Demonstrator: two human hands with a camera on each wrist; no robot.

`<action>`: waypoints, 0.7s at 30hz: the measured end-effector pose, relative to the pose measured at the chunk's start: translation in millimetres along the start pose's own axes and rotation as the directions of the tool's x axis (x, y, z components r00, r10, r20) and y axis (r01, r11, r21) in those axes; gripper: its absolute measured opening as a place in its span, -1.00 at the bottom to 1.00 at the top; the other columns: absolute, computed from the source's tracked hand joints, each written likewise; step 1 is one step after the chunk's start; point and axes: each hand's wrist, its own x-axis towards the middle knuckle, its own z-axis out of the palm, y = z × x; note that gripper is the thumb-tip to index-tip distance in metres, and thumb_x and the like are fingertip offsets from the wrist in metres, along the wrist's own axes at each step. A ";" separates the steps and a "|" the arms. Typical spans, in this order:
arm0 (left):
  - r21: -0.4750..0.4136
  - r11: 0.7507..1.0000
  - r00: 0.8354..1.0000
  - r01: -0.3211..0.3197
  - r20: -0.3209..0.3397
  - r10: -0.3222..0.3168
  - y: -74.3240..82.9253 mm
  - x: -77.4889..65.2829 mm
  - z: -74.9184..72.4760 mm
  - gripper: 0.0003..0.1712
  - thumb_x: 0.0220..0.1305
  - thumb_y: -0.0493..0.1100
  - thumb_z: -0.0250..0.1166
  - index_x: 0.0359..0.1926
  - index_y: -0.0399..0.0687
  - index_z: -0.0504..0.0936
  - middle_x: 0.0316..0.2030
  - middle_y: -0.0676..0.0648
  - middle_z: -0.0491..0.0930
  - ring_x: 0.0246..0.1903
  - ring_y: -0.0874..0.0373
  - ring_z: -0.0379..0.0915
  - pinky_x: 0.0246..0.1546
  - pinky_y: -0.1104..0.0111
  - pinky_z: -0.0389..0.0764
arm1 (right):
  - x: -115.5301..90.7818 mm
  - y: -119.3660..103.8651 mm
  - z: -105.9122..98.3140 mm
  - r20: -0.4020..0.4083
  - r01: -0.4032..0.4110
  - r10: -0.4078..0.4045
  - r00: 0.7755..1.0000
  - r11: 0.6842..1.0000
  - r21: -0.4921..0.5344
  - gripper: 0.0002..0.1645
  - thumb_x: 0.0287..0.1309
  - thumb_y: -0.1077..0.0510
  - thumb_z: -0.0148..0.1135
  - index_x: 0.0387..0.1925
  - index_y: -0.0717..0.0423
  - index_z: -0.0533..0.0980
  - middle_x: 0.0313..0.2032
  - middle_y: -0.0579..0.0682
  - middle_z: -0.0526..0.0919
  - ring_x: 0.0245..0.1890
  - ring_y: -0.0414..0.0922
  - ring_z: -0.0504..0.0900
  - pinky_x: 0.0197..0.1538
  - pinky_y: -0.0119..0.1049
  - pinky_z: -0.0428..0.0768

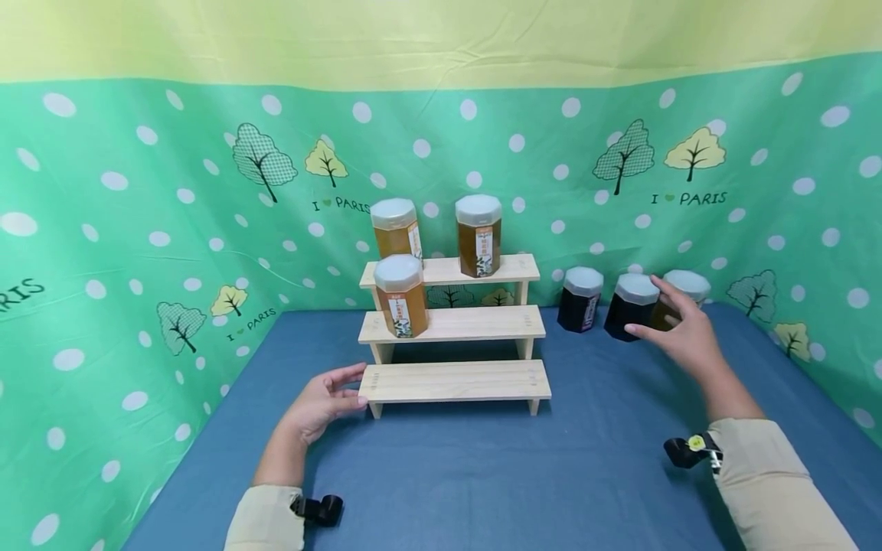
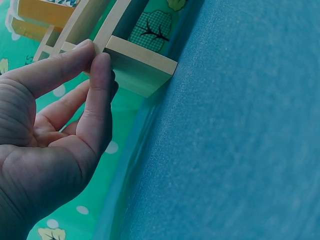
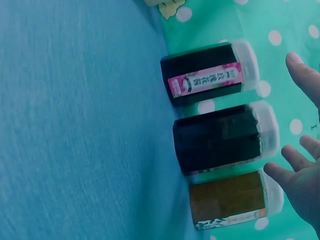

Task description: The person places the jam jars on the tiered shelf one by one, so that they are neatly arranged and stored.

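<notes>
My left hand pinches the left end of the lowest step of a three-tier wooden display stand. Its thumb and forefinger meet at the board's corner in the left wrist view. On the right, my right hand is spread near the middle dark jar, thumb and fingers apart around its right side. The right wrist view shows these fingers off the jars, by the white lids. Left of that jar stands another dark jar with a pink label; to its right, a brown honey jar is partly behind the hand.
Two honey jars stand on the top step, an amber one at left and a browner one at right. Another amber jar is on the middle step. Blue cloth covers the table; a green dotted curtain hangs behind.
</notes>
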 end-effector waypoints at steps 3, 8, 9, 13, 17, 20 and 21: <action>0.000 1.000 1.000 0.001 0.001 -0.001 0.1 -0.2 -0.3 -0.14 0.12 -0.45 0.38 0.42 -0.32 0.22 0.31 -0.37 0.26 -0.16 0.10 0.59 -0.15 0.28 0.66 | 2.5 5.3 -0.3 -0.004 -0.023 0.023 1.000 1.000 -0.012 0.12 0.09 -0.04 0.44 0.54 -0.11 -0.01 0.51 0.18 -0.11 0.36 0.38 0.09 0.21 0.36 0.25; 0.001 1.000 1.000 0.000 0.002 0.000 0.0 -0.5 -0.5 -0.14 0.12 -0.45 0.37 0.42 -0.31 0.21 0.32 -0.37 0.25 -0.16 0.10 0.58 -0.14 0.27 0.66 | 6.1 11.0 -0.8 -0.004 -0.073 0.073 0.997 0.997 -0.028 0.12 0.11 -0.08 0.41 0.54 -0.13 -0.04 0.50 0.22 -0.08 0.36 0.38 0.10 0.17 0.38 0.28; 0.002 1.000 1.000 0.000 0.004 0.000 0.0 -0.6 -0.4 -0.14 0.12 -0.45 0.37 0.42 -0.31 0.21 0.32 -0.37 0.25 -0.16 0.10 0.58 -0.13 0.26 0.66 | 6.9 11.8 -0.5 -0.005 -0.083 0.083 0.997 0.996 -0.029 0.12 0.11 -0.09 0.41 0.54 -0.14 -0.05 0.49 0.23 -0.07 0.36 0.38 0.11 0.16 0.39 0.30; 0.006 1.000 1.000 -0.004 0.010 0.004 -0.6 -0.2 -0.6 -0.15 0.13 -0.44 0.37 0.42 -0.31 0.21 0.33 -0.37 0.24 -0.16 0.10 0.58 -0.13 0.26 0.66 | 11.2 13.9 0.5 0.006 -0.100 0.100 0.995 0.995 -0.025 0.14 0.12 -0.06 0.41 0.55 -0.09 -0.08 0.49 0.26 -0.07 0.35 0.40 0.09 0.14 0.40 0.30; 0.004 1.000 1.000 -0.004 0.007 0.004 -0.7 0.2 -1.2 -0.15 0.13 -0.44 0.37 0.42 -0.31 0.21 0.32 -0.36 0.25 -0.15 0.10 0.58 -0.13 0.28 0.66 | 17.8 18.4 1.9 0.005 -0.097 0.097 0.995 0.994 -0.042 0.13 0.12 -0.07 0.41 0.54 -0.06 -0.06 0.49 0.23 -0.07 0.35 0.40 0.11 0.15 0.39 0.30; 0.003 1.000 1.000 -0.003 0.006 0.003 -0.5 0.1 -1.1 -0.15 0.13 -0.44 0.37 0.42 -0.32 0.21 0.32 -0.37 0.25 -0.15 0.11 0.58 -0.14 0.29 0.66 | 22.4 23.3 2.5 -0.003 -0.095 0.095 0.995 0.994 -0.054 0.11 0.13 -0.07 0.40 0.54 -0.04 -0.04 0.50 0.22 -0.07 0.35 0.40 0.12 0.15 0.40 0.28; 0.003 1.000 1.000 -0.002 0.005 0.002 -0.6 0.1 -0.9 -0.15 0.13 -0.44 0.37 0.42 -0.32 0.22 0.32 -0.37 0.26 -0.16 0.11 0.58 -0.15 0.29 0.66 | 23.7 24.9 2.7 -0.005 -0.097 0.096 0.995 0.994 -0.057 0.10 0.13 -0.06 0.40 0.54 -0.02 -0.03 0.49 0.23 -0.06 0.34 0.40 0.13 0.16 0.40 0.28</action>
